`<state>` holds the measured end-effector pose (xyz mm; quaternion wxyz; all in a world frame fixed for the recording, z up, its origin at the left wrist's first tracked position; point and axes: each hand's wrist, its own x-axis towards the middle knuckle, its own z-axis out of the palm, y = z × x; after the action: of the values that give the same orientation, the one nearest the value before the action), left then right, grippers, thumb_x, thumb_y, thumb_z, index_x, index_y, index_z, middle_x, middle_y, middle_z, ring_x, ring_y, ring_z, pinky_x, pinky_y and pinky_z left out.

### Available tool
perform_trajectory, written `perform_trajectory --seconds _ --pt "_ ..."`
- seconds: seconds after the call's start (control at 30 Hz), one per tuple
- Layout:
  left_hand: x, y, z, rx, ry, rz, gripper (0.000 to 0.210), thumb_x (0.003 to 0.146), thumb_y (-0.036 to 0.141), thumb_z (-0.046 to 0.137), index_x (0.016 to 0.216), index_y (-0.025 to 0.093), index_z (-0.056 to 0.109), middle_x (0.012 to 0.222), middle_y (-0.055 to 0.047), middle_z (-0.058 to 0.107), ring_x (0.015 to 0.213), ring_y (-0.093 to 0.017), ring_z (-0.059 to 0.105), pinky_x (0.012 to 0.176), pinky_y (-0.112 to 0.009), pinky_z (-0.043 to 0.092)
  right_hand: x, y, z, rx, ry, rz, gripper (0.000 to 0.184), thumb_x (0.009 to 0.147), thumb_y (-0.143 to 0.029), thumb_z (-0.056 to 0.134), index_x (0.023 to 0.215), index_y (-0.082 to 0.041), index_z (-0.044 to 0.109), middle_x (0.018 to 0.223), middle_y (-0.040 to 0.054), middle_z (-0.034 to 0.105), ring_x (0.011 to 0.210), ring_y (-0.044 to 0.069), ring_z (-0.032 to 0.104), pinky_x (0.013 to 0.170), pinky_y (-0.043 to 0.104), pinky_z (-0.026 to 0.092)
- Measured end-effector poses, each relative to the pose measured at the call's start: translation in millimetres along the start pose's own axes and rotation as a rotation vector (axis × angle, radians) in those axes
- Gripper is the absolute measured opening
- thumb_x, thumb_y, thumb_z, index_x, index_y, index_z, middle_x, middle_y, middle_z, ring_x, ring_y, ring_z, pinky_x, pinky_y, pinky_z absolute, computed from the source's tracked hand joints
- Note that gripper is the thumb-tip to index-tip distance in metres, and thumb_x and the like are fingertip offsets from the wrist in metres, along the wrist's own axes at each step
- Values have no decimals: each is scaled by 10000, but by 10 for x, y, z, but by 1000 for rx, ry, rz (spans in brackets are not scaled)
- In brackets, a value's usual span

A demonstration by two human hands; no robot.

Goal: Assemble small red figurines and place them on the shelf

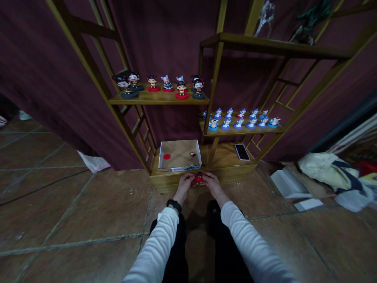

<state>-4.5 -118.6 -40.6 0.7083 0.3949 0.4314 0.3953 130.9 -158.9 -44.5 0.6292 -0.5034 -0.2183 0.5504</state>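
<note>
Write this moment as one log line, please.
left hand: holds small red-and-black piece | right hand: holds same piece | open white-walled cardboard box: round red disc, small dark item inside

Head-worn view, which faced forward and steeply down from above the forearms [157,245]; the left hand [185,183] and right hand [212,182] appeared near, the wooden shelf unit [214,78] just beyond them.

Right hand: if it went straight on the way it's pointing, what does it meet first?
The small red figurine, already at the fingertips of the right hand. Beyond it, probably the left hand; depth is hard to judge from this one view.
</note>
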Motion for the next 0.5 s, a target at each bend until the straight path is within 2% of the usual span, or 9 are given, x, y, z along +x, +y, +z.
perform_trajectory --seconds 0.3,0.5 --pt "23 -22 -6 16 -81 -66 227 661 234 676 860 130 642 749 -66 700 511 -109 604 510 -216 445 6 -9 -8 -15 15 -16 317 556 -348 776 796 -169 674 769 36 713 645 149 638 597 288 529" --pt "-13 16 13 -4 -47 -61 211 666 212 672 857 129 639 707 -60 694 509 -113 607 519 -219 452 -6 -14 1 0 -18 -2 325 577 -359 782 814 -170 663 773 51 713 646 161 648 625 314 536"
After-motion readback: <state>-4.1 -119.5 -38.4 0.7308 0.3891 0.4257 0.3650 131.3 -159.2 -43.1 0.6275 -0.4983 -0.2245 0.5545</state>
